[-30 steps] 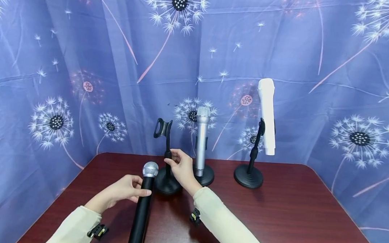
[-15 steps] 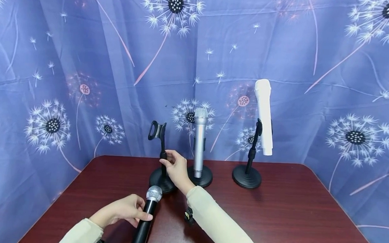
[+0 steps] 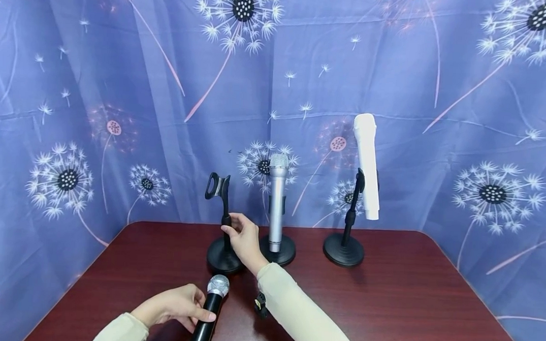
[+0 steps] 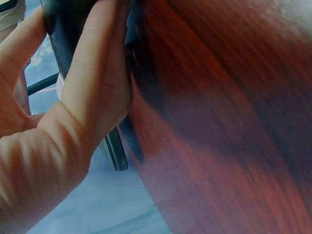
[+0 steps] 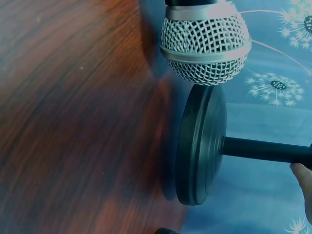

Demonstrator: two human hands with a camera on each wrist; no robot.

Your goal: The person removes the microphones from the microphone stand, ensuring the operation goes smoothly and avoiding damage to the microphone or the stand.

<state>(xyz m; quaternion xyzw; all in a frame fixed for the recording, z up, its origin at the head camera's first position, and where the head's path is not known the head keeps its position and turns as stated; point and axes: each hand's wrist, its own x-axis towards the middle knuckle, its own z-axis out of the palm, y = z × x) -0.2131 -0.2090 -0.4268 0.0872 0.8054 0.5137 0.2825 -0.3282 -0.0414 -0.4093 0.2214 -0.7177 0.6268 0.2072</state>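
Note:
My left hand (image 3: pixel 177 306) grips a black microphone (image 3: pixel 208 315) with a silver mesh head, low at the front of the table; its bottom end runs out of the head view. In the left wrist view the fingers (image 4: pixel 92 63) wrap the dark handle. My right hand (image 3: pixel 246 240) pinches the pole of a black desk microphone stand (image 3: pixel 223 257), whose clip (image 3: pixel 217 186) at the top holds nothing. The right wrist view shows the mesh head (image 5: pixel 204 46) beside the round stand base (image 5: pixel 200 146), with a fingertip (image 5: pixel 303 178) at the pole.
Just right of my right hand, a silver microphone (image 3: pixel 277 206) stands upright in a second stand (image 3: pixel 284 250). Farther right, a white microphone (image 3: pixel 367 164) leans in a third stand (image 3: pixel 344 250). Behind the reddish-brown table (image 3: pixel 386 307) hangs a blue dandelion-print curtain (image 3: pixel 396 69).
The left hand has drawn the black microphone down toward the front, away from beside the stand. My right hand keeps its hold on the pole. The head view has shifted slightly.

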